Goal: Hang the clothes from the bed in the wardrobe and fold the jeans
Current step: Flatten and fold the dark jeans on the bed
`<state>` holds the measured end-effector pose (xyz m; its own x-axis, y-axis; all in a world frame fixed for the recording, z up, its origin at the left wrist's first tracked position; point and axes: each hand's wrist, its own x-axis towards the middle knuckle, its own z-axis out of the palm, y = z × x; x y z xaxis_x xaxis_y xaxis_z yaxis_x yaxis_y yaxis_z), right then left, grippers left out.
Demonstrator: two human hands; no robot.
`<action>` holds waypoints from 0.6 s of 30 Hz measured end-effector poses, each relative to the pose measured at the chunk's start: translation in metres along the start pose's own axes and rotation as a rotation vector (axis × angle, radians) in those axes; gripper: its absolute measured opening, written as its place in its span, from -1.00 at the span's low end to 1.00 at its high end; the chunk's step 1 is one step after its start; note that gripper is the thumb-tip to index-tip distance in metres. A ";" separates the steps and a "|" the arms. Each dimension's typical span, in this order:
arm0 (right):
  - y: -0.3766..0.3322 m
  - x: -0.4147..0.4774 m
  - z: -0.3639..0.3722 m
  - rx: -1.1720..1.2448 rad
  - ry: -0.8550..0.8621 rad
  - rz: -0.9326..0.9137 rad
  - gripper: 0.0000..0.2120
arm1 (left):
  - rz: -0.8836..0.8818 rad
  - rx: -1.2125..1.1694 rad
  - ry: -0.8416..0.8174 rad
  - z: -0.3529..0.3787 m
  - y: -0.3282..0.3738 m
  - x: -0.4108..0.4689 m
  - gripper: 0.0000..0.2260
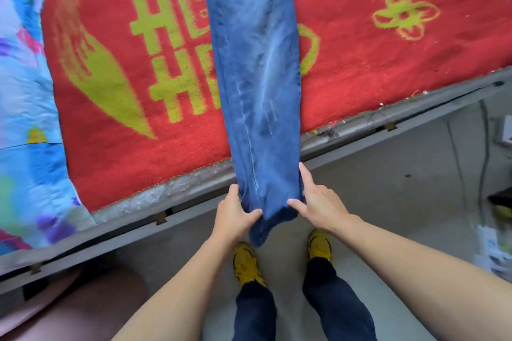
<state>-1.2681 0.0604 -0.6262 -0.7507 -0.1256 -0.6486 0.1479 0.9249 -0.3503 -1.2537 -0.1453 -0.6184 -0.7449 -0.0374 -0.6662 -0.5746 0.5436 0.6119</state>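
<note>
A pair of blue jeans [255,63], faded in pale streaks down the thigh and knee, lies stretched in one long, narrow strip across the bed [360,86], the legs stacked together. The waist end runs out of view toward the bed's far side. The leg ends overhang the near edge, where the left hand [235,216] and the right hand [318,205] pinch the hem's two corners.
</note>
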 end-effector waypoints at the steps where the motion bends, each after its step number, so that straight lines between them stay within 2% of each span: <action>1: 0.003 0.000 0.009 0.012 -0.007 -0.042 -0.12 | 0.028 0.074 0.088 0.011 -0.002 -0.007 -0.53; 4: 0.007 0.002 0.026 0.213 0.066 -0.054 -0.02 | 0.036 0.077 0.198 0.039 -0.007 -0.024 -0.25; 7: 0.018 -0.005 0.029 0.429 0.062 0.054 -0.01 | -0.065 0.049 0.178 0.047 -0.014 -0.041 -0.17; 8: 0.021 -0.008 0.028 0.445 0.022 0.077 -0.09 | -0.099 0.036 0.164 0.047 -0.016 -0.047 -0.18; 10: 0.026 -0.014 0.028 0.388 -0.057 0.087 -0.50 | -0.139 -0.035 0.154 0.049 -0.016 -0.059 -0.25; 11: 0.027 -0.017 0.027 0.346 -0.088 0.082 -0.63 | -0.148 -0.068 0.157 0.052 -0.014 -0.065 -0.28; 14: 0.029 -0.027 0.031 0.346 -0.138 0.036 -0.66 | -0.169 -0.097 0.170 0.062 -0.011 -0.077 -0.35; 18: 0.037 -0.050 0.041 0.525 -0.197 0.045 -0.68 | -0.171 -0.155 0.175 0.068 -0.018 -0.090 -0.33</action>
<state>-1.1989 0.0863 -0.6345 -0.6094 -0.2017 -0.7668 0.5155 0.6341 -0.5764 -1.1532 -0.0946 -0.5988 -0.6723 -0.2688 -0.6898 -0.7317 0.3824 0.5642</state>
